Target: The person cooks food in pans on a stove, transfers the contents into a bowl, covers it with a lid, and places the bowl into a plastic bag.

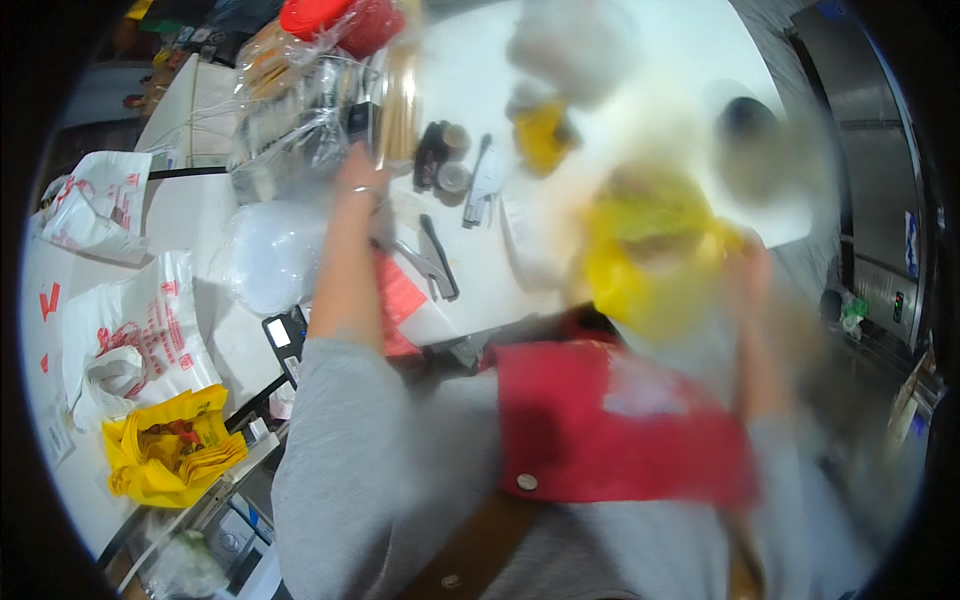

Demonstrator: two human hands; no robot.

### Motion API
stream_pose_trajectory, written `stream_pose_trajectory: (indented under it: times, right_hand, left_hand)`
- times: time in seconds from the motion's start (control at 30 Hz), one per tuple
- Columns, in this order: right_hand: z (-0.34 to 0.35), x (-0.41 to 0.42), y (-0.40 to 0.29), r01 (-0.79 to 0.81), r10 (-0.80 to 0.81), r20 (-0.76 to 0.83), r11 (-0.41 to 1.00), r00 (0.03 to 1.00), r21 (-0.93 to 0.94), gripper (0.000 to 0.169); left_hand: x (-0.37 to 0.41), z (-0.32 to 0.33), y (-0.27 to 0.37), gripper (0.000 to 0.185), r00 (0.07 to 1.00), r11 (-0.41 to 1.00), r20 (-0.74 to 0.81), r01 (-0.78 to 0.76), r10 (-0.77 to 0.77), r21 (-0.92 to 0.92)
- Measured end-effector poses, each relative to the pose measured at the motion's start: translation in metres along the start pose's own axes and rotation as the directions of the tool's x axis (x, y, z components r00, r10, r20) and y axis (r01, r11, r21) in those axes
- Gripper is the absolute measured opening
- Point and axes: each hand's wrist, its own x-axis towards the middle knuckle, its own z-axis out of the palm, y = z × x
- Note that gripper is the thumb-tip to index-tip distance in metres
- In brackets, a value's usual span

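Observation:
My left arm reaches forward over the white table. My left hand (363, 163), with a bracelet at its wrist, is at a small dark object (364, 121) beside clear plastic-wrapped packs (289, 124). Its fingers are not clear enough to show whether they grip anything. On the right, my right hand (750, 266) holds the edge of a yellow plastic bag (649, 232), which hangs just off the table's near edge. Blur covers this side, so the bag's contents cannot be made out. Between the hands lie a stapler (482, 180) and a metal plier-like tool (427, 262).
Dark cylindrical containers (442, 157) stand beside the stapler. Wrapped white round lids or bowls (270, 255) sit at left. Farther left are printed white bags (142, 322) and a stack of folded yellow bags (172, 450). A blurred dark-topped container (750, 150) stands at right.

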Motion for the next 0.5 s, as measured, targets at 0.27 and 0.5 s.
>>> stream_pose_trajectory:
  times: [0.27,0.5]
  right_hand:
    - [-0.041,-0.004,-0.036,-0.194,-0.049,0.286,0.623,0.957,0.758,0.04]
    - [-0.041,0.014,-0.03,-0.38,-0.17,0.47,0.385,0.866,0.841,0.039]
  left_hand:
    - [-0.15,-0.09,0.049,0.032,0.976,0.288,0.157,0.109,0.15,-0.951]
    - [-0.243,-0.026,0.282,0.021,0.669,0.454,0.004,-0.5,0.743,-0.738]
